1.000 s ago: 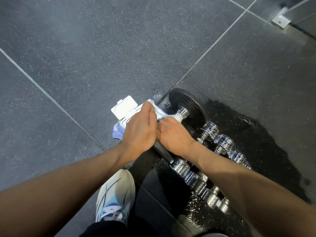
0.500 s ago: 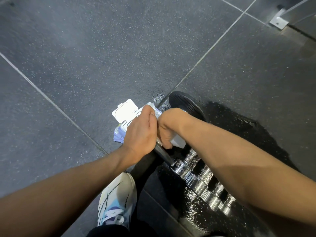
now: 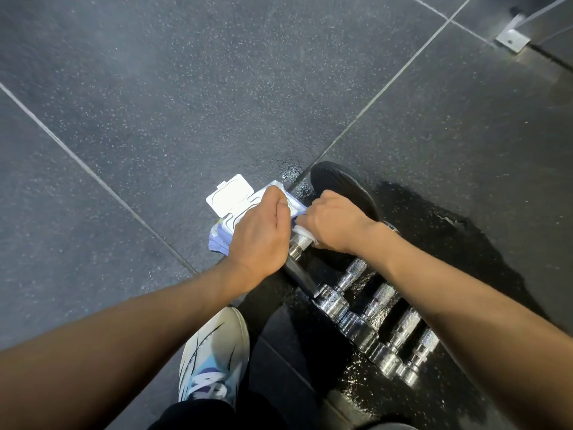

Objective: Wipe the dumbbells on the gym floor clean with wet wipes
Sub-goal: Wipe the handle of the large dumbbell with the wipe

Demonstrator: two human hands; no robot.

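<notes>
1. Black dumbbell [image 3: 344,189] lies on the gym floor [image 3: 155,119] at centre frame. Its far rubber head is toward the top of the view, its near head is toward the person, and the knurled chrome handle runs between them.
2. Wet wipe [image 3: 301,230] is white and bunched, wrapped on the handle of the black dumbbell. Only a bit of it shows under the hand.
3. Right hand [image 3: 336,225] is on the handle of the black dumbbell, fingers curled round the wet wipe and the bar and gripping both.
4. Left hand [image 3: 260,232] sits at the near end of the black dumbbell, over the near head, fingers curled under. Can't tell what they hold; the grip is hidden by the back of the hand.
5. Wet wipes pack [image 3: 229,200] is on the floor just left of the black dumbbell, white lid flipped open, purple-blue body partly under the left hand.
6. Row of small chrome dumbbells [image 3: 356,327] lies just right of the black dumbbell, toward the person, packed side by side, partly under the right forearm.
7. Wet dark patch [image 3: 449,243] spreads on the floor under and right of the black dumbbell.
8. White-and-blue sneaker [image 3: 214,352] is near the black dumbbell on the person's side, below the left wrist.
9. Metal bracket [image 3: 511,41] is well apart from the black dumbbell, at the top right corner.
</notes>
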